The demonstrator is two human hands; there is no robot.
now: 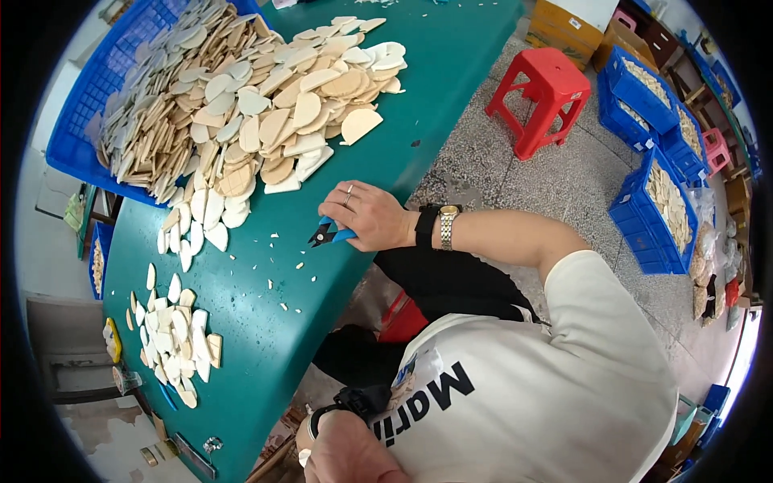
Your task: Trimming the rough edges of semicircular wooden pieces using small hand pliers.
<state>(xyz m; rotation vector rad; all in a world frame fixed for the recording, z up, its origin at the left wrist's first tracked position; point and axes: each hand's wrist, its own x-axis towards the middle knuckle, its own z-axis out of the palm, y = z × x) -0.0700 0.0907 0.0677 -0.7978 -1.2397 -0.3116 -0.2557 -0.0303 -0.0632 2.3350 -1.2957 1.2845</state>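
Note:
My right hand [366, 216], with a ring and a wristwatch, is closed round small cutting nippers [324, 234] with blue handles and black jaws. The jaws stand a little apart above the green table [266, 354], with nothing between them. My left hand [348, 452] is low in the picture, close to my body; its fingers are hidden, and a small white bit shows beside it. A big heap of flat half-round pieces [278, 121], cream, tan and whitish, spills across the table. Nearer the left lies a smaller pile of similar pieces [173, 330]. Tiny scraps [283, 307] dot the tabletop.
Behind the heap is a blue plastic crate [76, 145] with more pieces in it. A red stool [541, 97] stands on the speckled floor. Blue crates of pieces [656, 213] are stacked at the far right, near cardboard boxes [564, 32]. A blue stick-like thing [167, 396] lies beside the small pile.

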